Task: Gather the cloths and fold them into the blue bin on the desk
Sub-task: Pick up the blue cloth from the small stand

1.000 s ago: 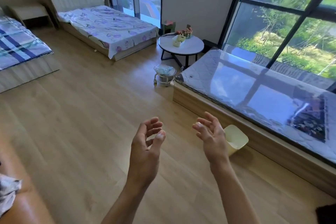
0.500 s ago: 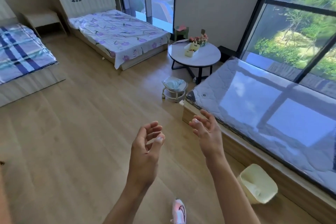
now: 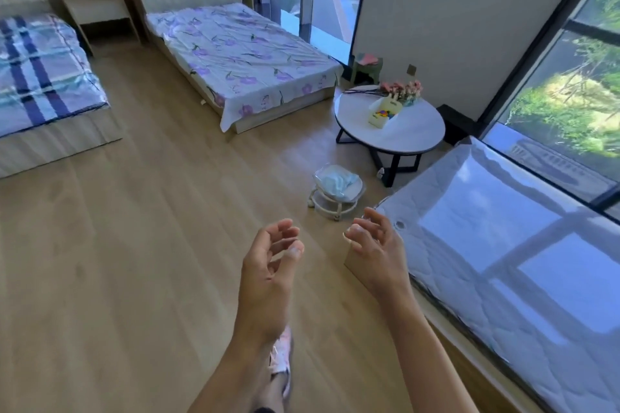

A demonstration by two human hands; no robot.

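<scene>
Both up in front of me over the floor [image 3: 134, 245]: my left grip [image 3: 268, 265] hangs loose, fingers half curled round nothing, and my right grip [image 3: 379, 251] beside it is just as slack and empty, near the corner of the mattress [image 3: 503, 278] on the right. A pale blue cloth [image 3: 337, 181] lies bunched in a little white stand [image 3: 330, 208] on the floor, just beyond my grips and just this side of the round table [image 3: 416, 131]. Farther off by the wall, a pink bundle [image 3: 367, 59] sits on a green stool [image 3: 365, 70], too small to tell what it is.

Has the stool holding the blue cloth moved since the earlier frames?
No. The stool keeps its place between the round table and the mattress corner; only the camera has come closer.
</scene>
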